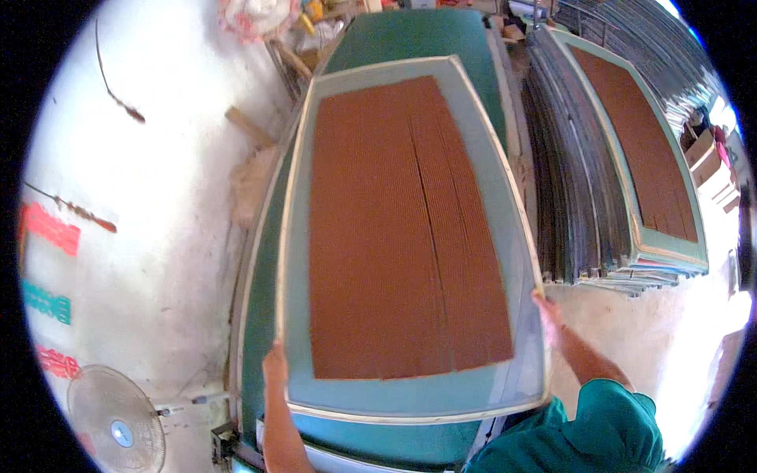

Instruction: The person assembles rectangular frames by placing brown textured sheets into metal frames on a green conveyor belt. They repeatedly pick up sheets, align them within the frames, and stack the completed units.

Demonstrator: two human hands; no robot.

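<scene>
A large framed mesh screen point(394, 392) with a pale, narrow border lies or is held over a long green table. On its mesh is a big brown ribbed panel point(371, 229), with a dark line running lengthwise right of its middle. My left hand point(275, 364) is closed on the frame's left edge, near its lower corner. Gripping the right edge a little farther up is my right hand point(549, 317). The fingers of both hands are partly hidden by the frame. Whether the frame touches the table, I cannot tell.
The green table point(402, 33) stretches away beneath the frame. To the right stand stacks of dark-edged frames point(572, 173), beside another frame with a brown panel point(643, 142). A round fan point(118, 422) stands at lower left, by a white wall point(158, 236). Boxes point(710, 162) sit far right.
</scene>
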